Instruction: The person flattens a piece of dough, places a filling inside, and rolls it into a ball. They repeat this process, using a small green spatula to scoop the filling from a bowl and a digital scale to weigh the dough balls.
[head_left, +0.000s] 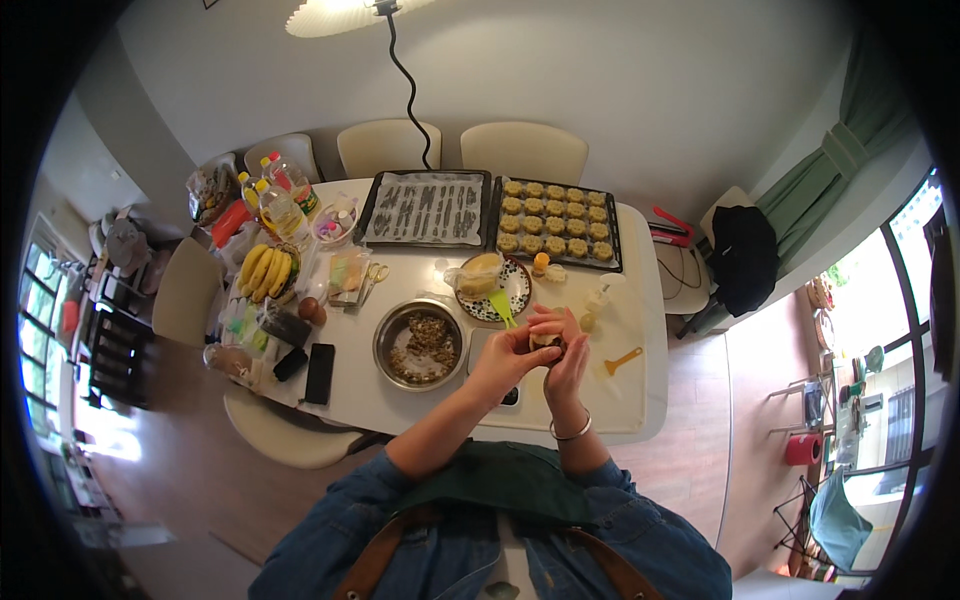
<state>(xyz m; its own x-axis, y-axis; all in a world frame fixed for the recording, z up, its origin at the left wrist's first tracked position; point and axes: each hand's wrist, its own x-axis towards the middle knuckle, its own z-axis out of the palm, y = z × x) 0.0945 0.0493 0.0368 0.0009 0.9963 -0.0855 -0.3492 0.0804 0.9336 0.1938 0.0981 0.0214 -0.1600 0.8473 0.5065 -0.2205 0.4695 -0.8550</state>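
Note:
Both hands are in front of me over the table's right half. Between them is a small piece of pale dough with dark filling (545, 343), partly covered by fingers. My left hand (504, 364) pinches it with thumb and fingers. My right hand (568, 356), with a bangle at the wrist, cups it from the right side. Just beyond, a patterned plate (516, 279) carries a lump of yellow dough (480, 279) in plastic film and a green spatula (500, 306). Left of my hands stands a steel bowl (382, 351) holding crumbly brown filling (429, 339). A white kitchen scale (510, 397) shows partly beneath my left forearm.
Farther back lie a tray of moulded pastries (555, 217) and a paper-lined tray (427, 210) with dark marks. A yellow scraper (624, 361) and a plunger mould (600, 297) lie rightward. Leftward are bananas (264, 271), oil bottles (281, 208), scissors (375, 276) and a black phone (320, 373).

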